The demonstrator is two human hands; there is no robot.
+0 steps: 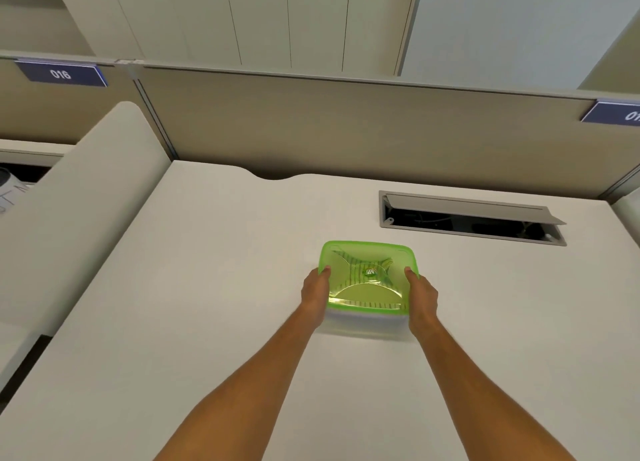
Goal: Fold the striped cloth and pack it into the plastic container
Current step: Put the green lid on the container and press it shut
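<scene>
A clear plastic container with a translucent green lid is seen just right of frame centre, resting on the white surface. The striped cloth is visible through the lid, packed inside; stripes are also seen along the lid's near edge. The container is gripped at its two sides: the left hand is pressed against the left side with the thumb laid over the lid rim, and the right hand is pressed against the right side, thumb likewise on the rim. Both hands are closed around the container; the fingers under the far sides are hidden. Bare forearms are extended up from the bottom of the frame. An open cable tray with a raised flap is set into the surface at the right, above the container and well apart from it. A beige partition is seen across the upper middle, with a blue number plate reading 016 at the upper left and another blue plate cut off at the right edge.
</scene>
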